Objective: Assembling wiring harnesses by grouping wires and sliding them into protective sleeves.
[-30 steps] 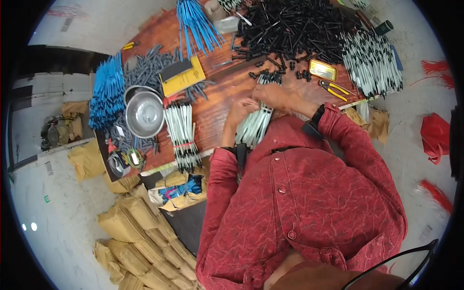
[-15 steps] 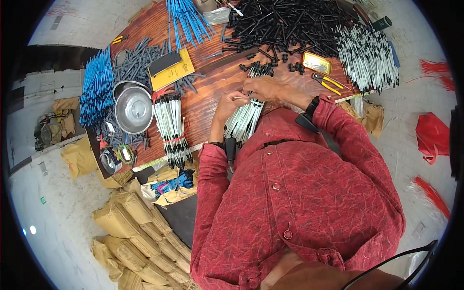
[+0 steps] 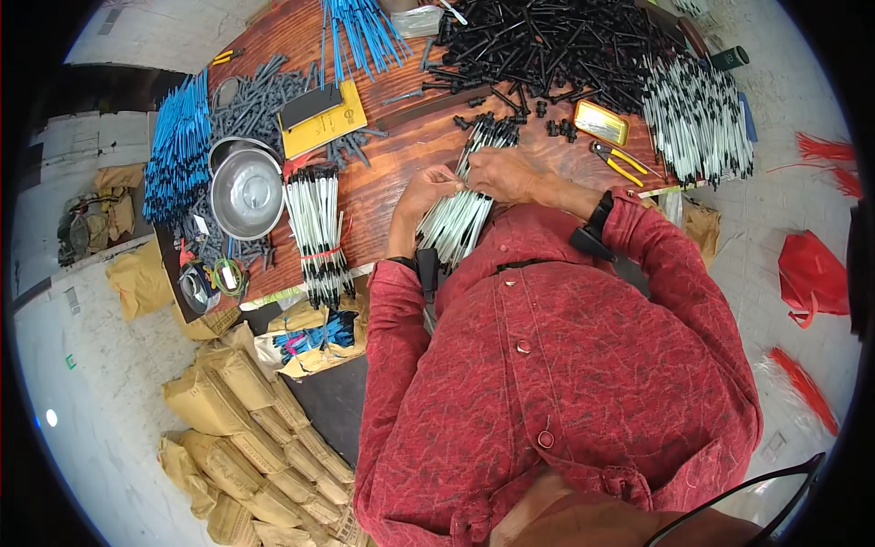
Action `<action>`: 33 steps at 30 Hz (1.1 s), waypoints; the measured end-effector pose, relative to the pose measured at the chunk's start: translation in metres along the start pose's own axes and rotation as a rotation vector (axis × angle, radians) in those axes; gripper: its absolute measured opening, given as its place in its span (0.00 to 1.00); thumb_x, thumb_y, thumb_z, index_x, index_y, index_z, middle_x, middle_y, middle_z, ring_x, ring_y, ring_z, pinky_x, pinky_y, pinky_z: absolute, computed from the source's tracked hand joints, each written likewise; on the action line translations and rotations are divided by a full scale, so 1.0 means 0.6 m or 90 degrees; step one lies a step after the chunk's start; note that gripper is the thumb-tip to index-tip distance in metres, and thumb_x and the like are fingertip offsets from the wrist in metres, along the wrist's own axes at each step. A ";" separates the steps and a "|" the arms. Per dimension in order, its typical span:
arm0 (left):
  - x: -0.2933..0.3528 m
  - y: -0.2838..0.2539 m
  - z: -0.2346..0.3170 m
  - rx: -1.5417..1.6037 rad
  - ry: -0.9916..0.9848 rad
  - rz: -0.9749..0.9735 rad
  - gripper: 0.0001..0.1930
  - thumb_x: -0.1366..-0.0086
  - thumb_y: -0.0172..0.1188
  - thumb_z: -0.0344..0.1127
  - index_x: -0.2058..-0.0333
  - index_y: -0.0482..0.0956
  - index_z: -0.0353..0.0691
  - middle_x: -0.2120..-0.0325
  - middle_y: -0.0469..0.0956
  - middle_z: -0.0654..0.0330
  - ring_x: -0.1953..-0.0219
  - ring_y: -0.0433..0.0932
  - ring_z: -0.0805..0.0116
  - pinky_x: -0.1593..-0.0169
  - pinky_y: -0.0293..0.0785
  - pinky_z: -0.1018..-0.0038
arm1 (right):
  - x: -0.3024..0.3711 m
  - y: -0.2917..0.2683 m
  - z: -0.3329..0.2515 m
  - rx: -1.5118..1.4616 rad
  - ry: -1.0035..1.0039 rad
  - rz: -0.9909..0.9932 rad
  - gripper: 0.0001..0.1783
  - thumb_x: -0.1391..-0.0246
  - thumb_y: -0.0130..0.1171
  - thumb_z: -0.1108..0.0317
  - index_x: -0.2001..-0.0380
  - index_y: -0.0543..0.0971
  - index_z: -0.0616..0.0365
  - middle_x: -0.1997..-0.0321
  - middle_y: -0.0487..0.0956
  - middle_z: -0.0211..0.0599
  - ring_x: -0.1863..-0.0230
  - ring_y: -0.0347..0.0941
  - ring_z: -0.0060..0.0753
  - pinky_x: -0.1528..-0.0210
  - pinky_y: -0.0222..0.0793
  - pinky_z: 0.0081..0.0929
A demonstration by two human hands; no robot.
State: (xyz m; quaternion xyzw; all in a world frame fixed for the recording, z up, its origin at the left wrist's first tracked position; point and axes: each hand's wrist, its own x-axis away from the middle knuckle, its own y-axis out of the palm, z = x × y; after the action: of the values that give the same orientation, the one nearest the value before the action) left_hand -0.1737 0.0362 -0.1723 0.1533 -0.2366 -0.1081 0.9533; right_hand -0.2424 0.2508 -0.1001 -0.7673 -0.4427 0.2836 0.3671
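Note:
Over a loose pile of thin white sticks with black ends (image 3: 453,226), my two hands meet with their fingertips close together. My left hand (image 3: 425,195) is closed in a pinch from the left side. My right hand (image 3: 507,175) has its fingers curled, its back hiding most of them. What sits between the fingertips is too small and covered to name. Black tips of the pile (image 3: 492,130) show just beyond my right hand. To the left lies a bundle of the same white sticks (image 3: 314,205), tied with a red band.
Black plastic fittings (image 3: 556,46) are heaped at the back. White sticks (image 3: 697,123) stack at right, near yellow-handled pliers (image 3: 622,162) and a yellow tin (image 3: 602,122). At left are a steel bowl (image 3: 247,195), grey plugs (image 3: 264,96), blue sticks (image 3: 178,150) and a yellow notebook (image 3: 324,125).
My right hand has turned and curled more over the fingertips of my left. A pale piece seen at my left fingertips before is now covered. The whole view has shifted slightly.

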 end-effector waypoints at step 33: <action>0.011 0.108 -0.026 -0.357 0.206 0.549 0.05 0.48 0.62 0.25 0.70 0.77 0.37 0.77 0.78 0.58 0.75 0.78 0.69 0.69 0.73 0.74 | -0.050 0.062 0.039 -0.028 0.022 0.043 0.04 0.59 0.57 0.70 0.79 0.74 0.58 0.71 0.74 0.36 0.68 0.75 0.44 0.70 0.70 0.38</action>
State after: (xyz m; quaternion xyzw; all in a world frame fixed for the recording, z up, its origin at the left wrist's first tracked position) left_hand -0.1518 0.0985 -0.1600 -0.2037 -0.0904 0.2591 0.9398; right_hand -0.2560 0.2188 -0.1401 -0.7944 -0.4164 0.2729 0.3481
